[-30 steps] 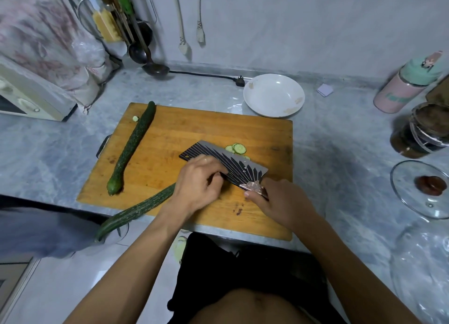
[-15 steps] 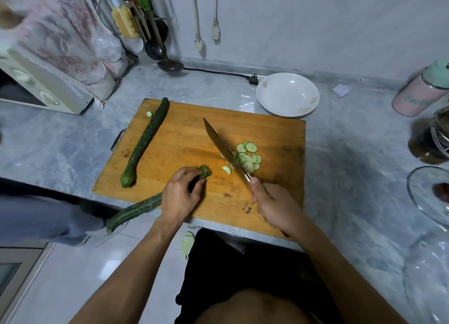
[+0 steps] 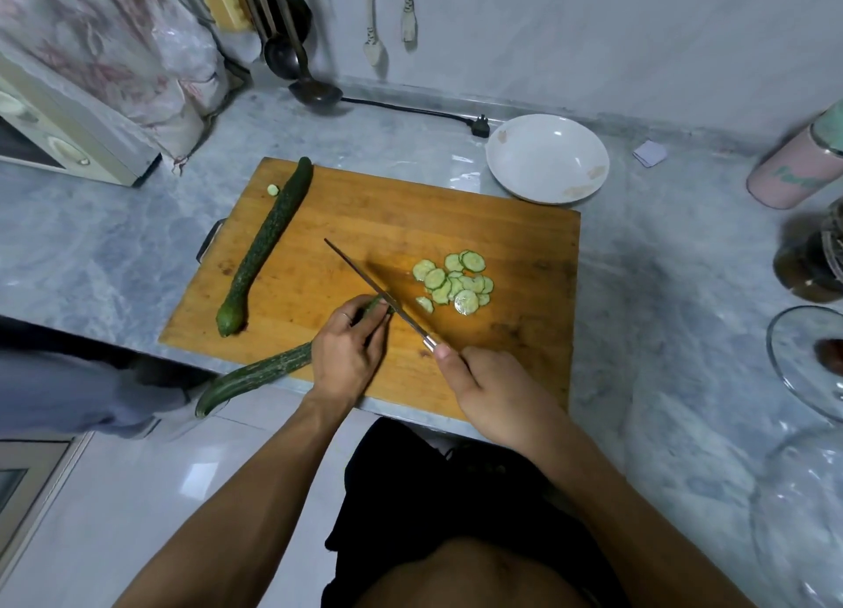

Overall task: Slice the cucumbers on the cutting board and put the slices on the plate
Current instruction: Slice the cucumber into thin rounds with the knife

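Observation:
A wooden cutting board lies on the marble counter. My left hand grips a long cucumber whose tail hangs off the board's front edge. My right hand holds a knife by the handle, its blade edge-down against the cucumber's cut end. A pile of several thin slices lies right of the blade. A second whole cucumber lies on the board's left side. The white plate sits behind the board, holding nothing.
A small cucumber end piece lies at the board's back left corner. A microwave stands at left, a ladle and power plug at the back. A pink bottle, jar and glass lid stand at right.
The knife turned from lying flat over the slices to edge-down at the cucumber's cut end. The slice pile became visible. My left hand kept hold of the cucumber.

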### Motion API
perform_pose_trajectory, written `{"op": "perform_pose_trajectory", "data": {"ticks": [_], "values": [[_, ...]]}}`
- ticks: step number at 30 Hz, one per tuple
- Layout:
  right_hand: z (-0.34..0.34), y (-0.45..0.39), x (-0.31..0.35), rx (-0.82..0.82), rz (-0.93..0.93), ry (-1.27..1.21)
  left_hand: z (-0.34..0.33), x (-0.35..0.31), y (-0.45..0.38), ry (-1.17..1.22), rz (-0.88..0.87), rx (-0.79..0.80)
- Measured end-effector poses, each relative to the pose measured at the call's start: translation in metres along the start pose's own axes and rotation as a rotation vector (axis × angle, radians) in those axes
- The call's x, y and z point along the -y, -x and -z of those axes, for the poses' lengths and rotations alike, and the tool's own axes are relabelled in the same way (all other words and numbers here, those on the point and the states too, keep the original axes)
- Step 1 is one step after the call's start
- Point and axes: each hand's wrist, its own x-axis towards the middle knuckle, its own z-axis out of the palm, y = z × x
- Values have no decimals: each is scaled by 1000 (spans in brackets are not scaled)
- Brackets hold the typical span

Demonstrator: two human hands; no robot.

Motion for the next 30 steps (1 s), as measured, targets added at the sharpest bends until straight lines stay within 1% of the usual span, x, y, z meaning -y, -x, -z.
{"op": "perform_pose_trajectory", "data": {"ticks": [4, 7, 11, 13, 17, 24, 30], "values": [[1, 0, 3, 10, 15, 41, -4, 6, 2, -2, -10, 20], [1, -4, 4, 22, 6, 10, -5, 7, 2, -20, -37, 17], [-2, -6, 5, 11, 7, 11, -4, 5, 0, -37, -32, 15], [-2, -7, 6, 26, 7, 8, -4, 5, 0, -32, -35, 10], [2, -12, 8, 90, -60, -39, -4, 5, 0, -38, -64, -3], [-9, -22, 3, 87, -103, -98, -3, 4, -1, -31, -98, -41], [-28, -37, 4, 32, -87, -107, -5, 6, 0, -15, -113, -40]]}}
